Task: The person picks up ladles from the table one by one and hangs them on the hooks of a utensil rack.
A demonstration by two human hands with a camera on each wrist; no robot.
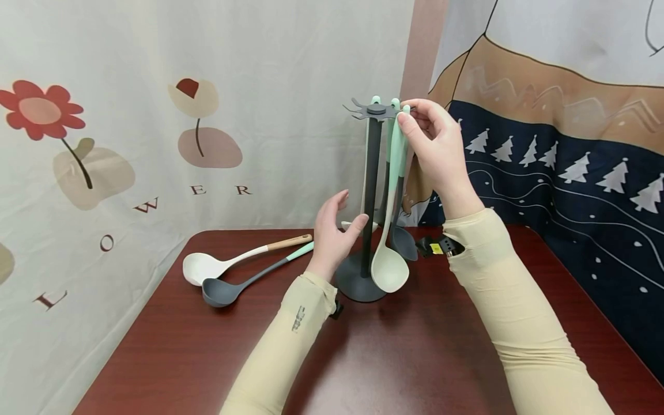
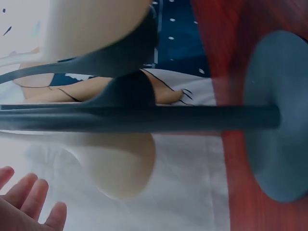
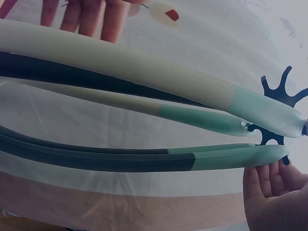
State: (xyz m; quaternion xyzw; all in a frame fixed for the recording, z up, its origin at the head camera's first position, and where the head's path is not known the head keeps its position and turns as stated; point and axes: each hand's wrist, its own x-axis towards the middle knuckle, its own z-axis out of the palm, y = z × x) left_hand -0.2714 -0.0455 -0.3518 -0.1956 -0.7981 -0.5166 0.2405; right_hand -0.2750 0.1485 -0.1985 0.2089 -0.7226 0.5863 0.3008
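Note:
A dark grey utensil stand (image 1: 369,190) rises from a round base, with a hooked rack (image 1: 376,109) on top. My right hand (image 1: 438,141) is up at the rack and pinches the mint handle end of a cream ladle (image 1: 390,271), whose bowl hangs in front of the pole. Behind it hang a dark grey utensil (image 1: 403,243) and another cream one (image 2: 125,166), partly hidden by the pole. My left hand (image 1: 334,230) is held beside the pole on the left, fingers extended and holding nothing; its fingertips (image 2: 36,190) show in the left wrist view.
On the brown table (image 1: 155,346), left of the stand, lie a white ladle (image 1: 202,268) with a wooden-ended handle and a grey ladle (image 1: 220,293) with a mint handle end. Printed curtains (image 1: 290,115) hang behind the table and along its right side.

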